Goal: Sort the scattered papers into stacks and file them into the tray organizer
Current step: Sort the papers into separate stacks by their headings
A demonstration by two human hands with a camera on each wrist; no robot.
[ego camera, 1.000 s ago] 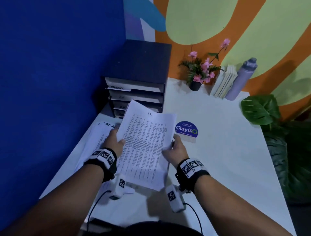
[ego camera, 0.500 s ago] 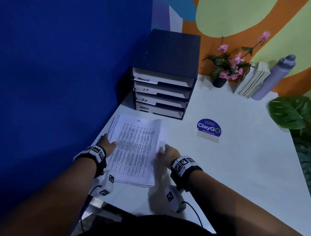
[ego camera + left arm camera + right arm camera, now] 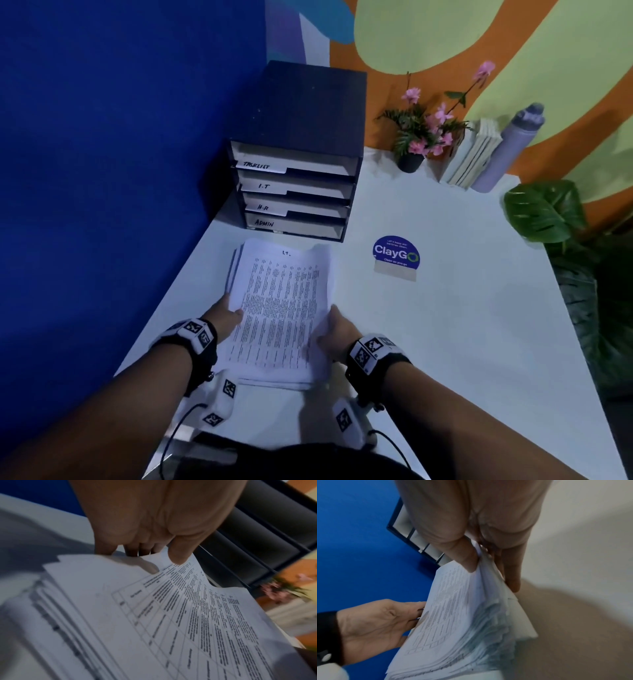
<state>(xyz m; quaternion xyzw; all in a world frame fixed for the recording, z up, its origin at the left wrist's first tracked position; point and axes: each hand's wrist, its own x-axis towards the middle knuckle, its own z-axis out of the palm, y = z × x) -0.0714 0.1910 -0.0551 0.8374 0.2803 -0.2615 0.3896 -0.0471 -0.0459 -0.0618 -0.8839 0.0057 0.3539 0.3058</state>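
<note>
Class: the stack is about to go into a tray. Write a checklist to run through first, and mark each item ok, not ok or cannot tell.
1. Both hands grip the stack: left hand and right hand hold the paper stack at its sides: ok.
2. Sheet edges squared: they fan out unevenly in the right wrist view: not ok.
3. Top sheet's heading matches a tray: reads like "I.T.", small; I.T tray exists: cannot tell.
4. Every sheet underneath belongs there: hidden: cannot tell.
5. Path to the tray organizer free: nothing between: ok.
</note>
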